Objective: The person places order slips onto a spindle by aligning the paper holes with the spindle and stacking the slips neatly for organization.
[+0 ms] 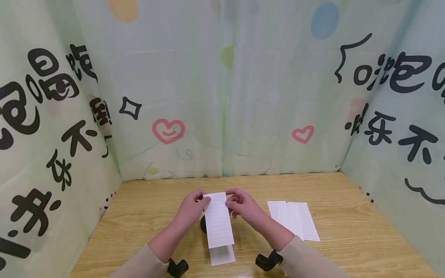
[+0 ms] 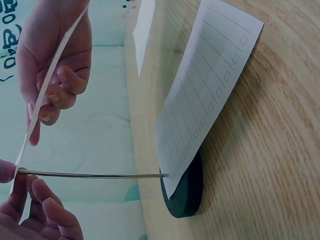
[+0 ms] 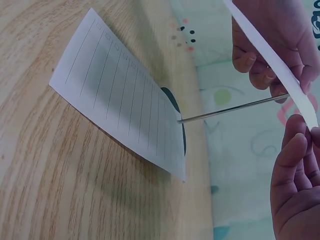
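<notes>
A ruled paper slip point(image 1: 219, 222) is held up at its top end between both hands. My left hand point(image 1: 191, 208) pinches its upper left edge, thumb on the front. My right hand point(image 1: 246, 206) pinches the upper right edge, seen closely in the right wrist view. Below stands a paper spike, its thin metal rod point(image 2: 100, 175) rising from a dark round base point(image 2: 187, 195) to the underside of the held slip. Whether the tip has gone through this slip I cannot tell. Another ruled slip point(image 3: 115, 85) with small checkboxes is pierced low on the rod and slants over the base.
Loose ruled papers point(image 1: 295, 220) lie on the wooden table point(image 1: 146, 208) to the right of my right arm. Black wrist mounts point(image 1: 267, 261) show at both sleeves. Printed curtains point(image 1: 222, 96) close off the back and both sides.
</notes>
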Available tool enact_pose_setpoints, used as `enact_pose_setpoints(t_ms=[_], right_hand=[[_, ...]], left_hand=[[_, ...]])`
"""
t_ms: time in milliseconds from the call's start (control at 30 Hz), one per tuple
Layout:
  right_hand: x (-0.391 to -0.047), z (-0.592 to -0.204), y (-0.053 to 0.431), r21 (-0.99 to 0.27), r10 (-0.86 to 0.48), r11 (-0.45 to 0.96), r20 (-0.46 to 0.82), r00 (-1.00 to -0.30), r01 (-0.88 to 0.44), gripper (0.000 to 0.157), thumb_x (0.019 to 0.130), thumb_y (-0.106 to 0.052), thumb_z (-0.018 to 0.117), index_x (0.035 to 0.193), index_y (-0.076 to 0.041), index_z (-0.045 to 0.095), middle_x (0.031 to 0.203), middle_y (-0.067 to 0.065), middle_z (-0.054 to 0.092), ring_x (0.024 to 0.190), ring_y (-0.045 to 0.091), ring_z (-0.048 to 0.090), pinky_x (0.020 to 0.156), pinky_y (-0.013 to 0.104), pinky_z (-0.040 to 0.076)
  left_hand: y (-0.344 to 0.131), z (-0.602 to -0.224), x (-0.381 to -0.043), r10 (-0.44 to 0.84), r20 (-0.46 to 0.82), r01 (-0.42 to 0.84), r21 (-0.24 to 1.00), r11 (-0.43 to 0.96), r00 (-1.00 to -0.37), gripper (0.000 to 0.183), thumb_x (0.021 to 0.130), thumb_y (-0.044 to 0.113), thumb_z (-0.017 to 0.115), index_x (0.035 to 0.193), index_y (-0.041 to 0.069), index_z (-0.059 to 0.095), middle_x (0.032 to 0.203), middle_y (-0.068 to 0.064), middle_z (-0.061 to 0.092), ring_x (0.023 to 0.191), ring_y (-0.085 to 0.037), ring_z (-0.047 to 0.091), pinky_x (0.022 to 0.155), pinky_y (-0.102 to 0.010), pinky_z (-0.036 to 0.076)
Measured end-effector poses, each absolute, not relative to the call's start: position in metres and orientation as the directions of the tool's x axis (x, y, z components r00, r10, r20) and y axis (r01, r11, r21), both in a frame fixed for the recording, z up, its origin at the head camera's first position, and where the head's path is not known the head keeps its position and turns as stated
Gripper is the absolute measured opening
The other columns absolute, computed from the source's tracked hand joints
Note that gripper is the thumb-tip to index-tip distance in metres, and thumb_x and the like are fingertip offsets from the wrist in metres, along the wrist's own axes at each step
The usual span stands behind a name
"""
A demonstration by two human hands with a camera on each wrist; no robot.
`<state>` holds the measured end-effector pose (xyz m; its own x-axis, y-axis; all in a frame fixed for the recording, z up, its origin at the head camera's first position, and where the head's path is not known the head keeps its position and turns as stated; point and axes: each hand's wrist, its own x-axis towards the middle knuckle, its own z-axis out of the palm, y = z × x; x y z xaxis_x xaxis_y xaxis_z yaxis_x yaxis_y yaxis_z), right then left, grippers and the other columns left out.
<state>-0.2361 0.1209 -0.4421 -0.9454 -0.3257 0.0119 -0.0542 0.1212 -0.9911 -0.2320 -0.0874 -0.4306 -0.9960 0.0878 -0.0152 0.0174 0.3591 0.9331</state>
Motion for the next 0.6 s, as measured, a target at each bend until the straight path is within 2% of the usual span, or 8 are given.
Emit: enact_pose_setpoints(t_ms=[167, 367, 600], right_hand=[[-0.2344, -0.4411, 0.1192, -0.989, -0.313, 0.143, 0.003, -0.950, -0.050, 0.037, 0.100, -0.009, 0.057, 0.134, 0.002, 0.049, 0.094, 0.009, 0.061, 0.074, 0.020, 0.058, 0.063, 0.029, 0.049], [-0.2350, -0.4410, 0.1139, -0.985, -0.283, 0.165, -0.004, -0.959, -0.045, 0.037, 0.099, -0.012, 0.059, 0.132, 0.002, 0.051, 0.093, 0.008, 0.063, 0.072, 0.019, 0.057, 0.062, 0.031, 0.049], [-0.2378, -0.4436, 0.1116, -0.980, -0.270, 0.187, 0.009, -0.963, -0.061, 0.034, 0.098, -0.011, 0.059, 0.130, 0.001, 0.054, 0.091, 0.009, 0.061, 0.070, 0.018, 0.056, 0.061, 0.033, 0.048]], left_hand=[[-0.0879, -0.4319, -0.2315, 0.103, -0.003, 0.033, 0.938, 0.344, -0.995, 0.016, 0.097, 0.025, 0.061, 0.099, 0.010, 0.064, 0.092, -0.006, 0.059, 0.081, -0.021, 0.055, 0.069, -0.033, 0.042], [-0.0899, -0.4340, -0.2299, 0.114, -0.042, -0.001, 0.940, 0.341, -0.993, 0.022, 0.098, 0.032, 0.061, 0.105, 0.011, 0.064, 0.094, -0.005, 0.061, 0.083, -0.021, 0.056, 0.068, -0.032, 0.044], [-0.0942, -0.4381, -0.2301, 0.154, -0.016, 0.025, 0.964, 0.265, -0.988, 0.024, 0.102, 0.027, 0.055, 0.110, 0.006, 0.063, 0.083, -0.006, 0.058, 0.078, -0.023, 0.054, 0.066, -0.037, 0.048]])
